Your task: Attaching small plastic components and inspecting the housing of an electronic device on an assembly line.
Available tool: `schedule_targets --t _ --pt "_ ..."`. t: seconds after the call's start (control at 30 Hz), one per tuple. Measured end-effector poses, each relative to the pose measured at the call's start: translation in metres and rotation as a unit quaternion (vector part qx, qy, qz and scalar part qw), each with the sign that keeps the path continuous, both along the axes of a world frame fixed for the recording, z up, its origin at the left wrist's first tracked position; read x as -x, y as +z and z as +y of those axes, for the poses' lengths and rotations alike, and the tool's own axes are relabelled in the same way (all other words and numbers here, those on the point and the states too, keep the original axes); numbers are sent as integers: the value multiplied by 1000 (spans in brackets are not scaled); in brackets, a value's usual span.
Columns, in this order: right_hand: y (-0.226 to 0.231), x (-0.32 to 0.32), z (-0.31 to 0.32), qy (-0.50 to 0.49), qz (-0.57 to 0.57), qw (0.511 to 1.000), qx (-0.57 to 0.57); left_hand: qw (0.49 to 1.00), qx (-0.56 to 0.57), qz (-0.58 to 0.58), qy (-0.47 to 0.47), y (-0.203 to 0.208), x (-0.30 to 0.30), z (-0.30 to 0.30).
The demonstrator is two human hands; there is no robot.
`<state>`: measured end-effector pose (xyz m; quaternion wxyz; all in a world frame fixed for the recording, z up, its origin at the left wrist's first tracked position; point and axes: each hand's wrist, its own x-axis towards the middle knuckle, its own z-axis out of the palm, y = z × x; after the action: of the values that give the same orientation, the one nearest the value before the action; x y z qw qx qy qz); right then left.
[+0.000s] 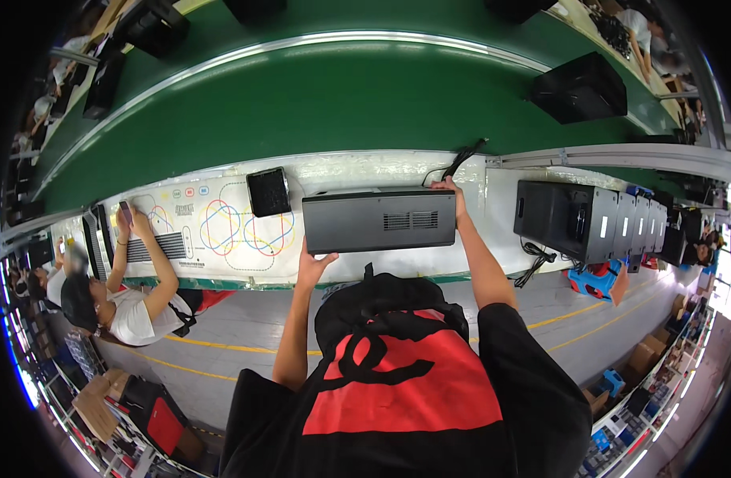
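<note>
"How are we gripping the grey case (341, 221)?"

"We're keeping it square in front of our body, over the white bench (493, 215), though we can't tell if it's resting there. Our left hand (311, 267) is clasping its near left corner, the thumb lying along the near edge; our right hand (453, 193) is curling round its far right corner."

"Why are we taking opposite corners?"

"We're probably balancing a long body — and leaving its vent grille (411, 220) uncovered. We can't tell whether our right fingers are also catching the black cable (465, 159), which is trailing beyond that corner."

"Which edges are we minding?"

"The bench's near edge is running close on our side of the case, so we're having little room there. To the case's right, bench surface is showing before the row of black cases (552, 215) — likely standing packed together for saving space. To its left, the small black box (268, 193) is sitting nearer, so we're judging that side tighter."

"And past the case?"

"We're seeing the green surface (317, 111) stretching away, with a large black box (580, 88) sitting far right of the case."
</note>
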<state>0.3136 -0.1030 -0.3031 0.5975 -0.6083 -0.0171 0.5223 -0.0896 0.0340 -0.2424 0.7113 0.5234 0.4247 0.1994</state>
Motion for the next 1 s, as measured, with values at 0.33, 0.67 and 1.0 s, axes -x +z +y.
schedule_targets --t 0.33,0.67,1.0 --pt "250 48 49 56 -239 967 74 983 47 9 176 12 -11 49" --pt "339 46 164 170 -32 985 18 996 40 46 66 -14 -91 95" --pt "232 -138 273 -356 85 929 -44 986 102 86 105 50 69 -12"
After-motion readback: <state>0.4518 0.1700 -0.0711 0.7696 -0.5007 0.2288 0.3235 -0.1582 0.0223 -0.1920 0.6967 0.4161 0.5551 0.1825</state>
